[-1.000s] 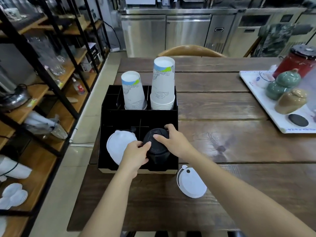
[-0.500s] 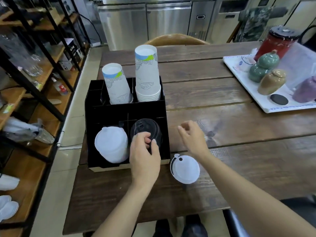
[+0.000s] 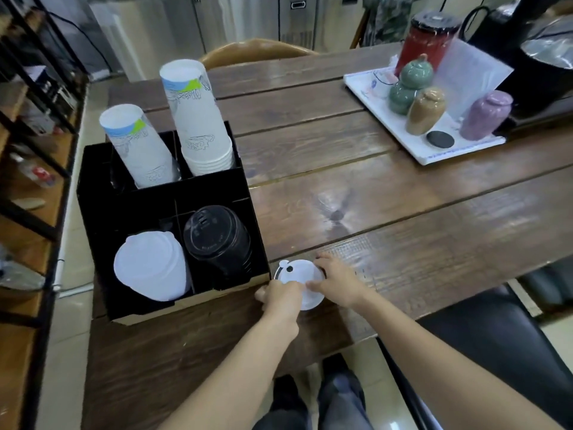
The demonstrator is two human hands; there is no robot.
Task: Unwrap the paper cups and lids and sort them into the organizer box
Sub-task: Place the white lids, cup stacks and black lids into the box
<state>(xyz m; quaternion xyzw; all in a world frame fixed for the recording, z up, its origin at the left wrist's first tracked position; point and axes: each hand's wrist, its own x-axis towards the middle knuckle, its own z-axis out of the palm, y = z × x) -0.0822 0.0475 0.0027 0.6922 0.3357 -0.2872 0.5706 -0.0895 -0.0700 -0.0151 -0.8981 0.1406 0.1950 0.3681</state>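
Note:
A black organizer box (image 3: pixel 102 209) stands at the table's left end. Its two back compartments hold upside-down stacks of paper cups, a shorter stack (image 3: pixel 139 147) and a taller stack (image 3: pixel 195 119). In front, a stack of white lids (image 3: pixel 150 266) fills the left compartment and a stack of black lids (image 3: pixel 217 237) the right one. A loose white lid (image 3: pixel 299 273) lies on the table just right of the box. My left hand (image 3: pixel 280 294) grips its near left edge and my right hand (image 3: pixel 336 282) holds its right edge.
A white tray (image 3: pixel 434 156) at the back right carries small ceramic jars, a red canister (image 3: pixel 429 41) and a black coaster. A wooden chair back (image 3: pixel 257 51) stands behind the table. Metal shelving (image 3: pixel 34 119) runs along the left. The table's front edge is near my hands.
Both hands left the black lid stack in the box and moved right to the loose white lid on the table. The camera tilted and shifted to the right.

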